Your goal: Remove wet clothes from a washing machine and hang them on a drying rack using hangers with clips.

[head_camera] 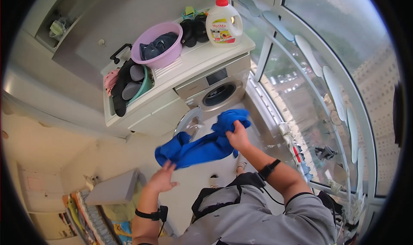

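Observation:
A bright blue cloth garment hangs stretched in front of me, bunched at both ends. My right hand is closed on its right end. At its lower left edge, my left hand has its fingers spread; the fingertips meet or overlap the cloth, and whether they grip it is unclear. Beyond the garment stands a front-loading washing machine under the counter, its round door swung open to the left. The drum opening faces me.
On the white counter stand a pink basin with dark clothing, black shoes and a detergent jug. The sink at left holds a green basin and dark items. Windows curve along the right; a grey-topped cabinet stands lower left.

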A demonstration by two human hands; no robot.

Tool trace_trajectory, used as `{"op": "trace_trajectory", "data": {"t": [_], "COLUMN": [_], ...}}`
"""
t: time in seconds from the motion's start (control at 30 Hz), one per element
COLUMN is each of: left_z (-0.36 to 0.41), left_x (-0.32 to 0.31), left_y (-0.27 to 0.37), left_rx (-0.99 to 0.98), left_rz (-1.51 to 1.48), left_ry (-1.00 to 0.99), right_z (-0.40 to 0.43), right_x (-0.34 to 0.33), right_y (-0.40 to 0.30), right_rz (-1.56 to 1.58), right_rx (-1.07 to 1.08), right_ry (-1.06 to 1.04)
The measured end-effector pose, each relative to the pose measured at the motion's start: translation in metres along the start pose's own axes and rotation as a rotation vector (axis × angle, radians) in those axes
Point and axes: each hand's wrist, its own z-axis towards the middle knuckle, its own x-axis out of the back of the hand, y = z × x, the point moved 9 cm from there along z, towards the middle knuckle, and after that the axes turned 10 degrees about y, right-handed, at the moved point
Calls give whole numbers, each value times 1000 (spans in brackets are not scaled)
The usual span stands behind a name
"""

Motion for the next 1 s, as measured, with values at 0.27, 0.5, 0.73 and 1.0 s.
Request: {"op": "trace_trajectory", "data": {"t": [0.27, 0.5, 0.73, 1.0], "left_z": [-5, -28, -47, -83], "left_x": [1, -11, -57, -67], "left_y": [13, 63, 76, 142], "left_rx": [-80, -324, -8, 106], "left_rz": [-2087, -1654, -1778, -1986], "left_ry": [4, -23, -228, -408], "right_z": [-224, -269, -278, -359], "right_x": [-70, -11, 85, 96], "right_y": [-170, -109, -118, -175], "right_rz": [-299, -368, 2, -262], "right_rx": [591, 61, -227, 2], "right_ry": [-829, -837, -148, -85]}}
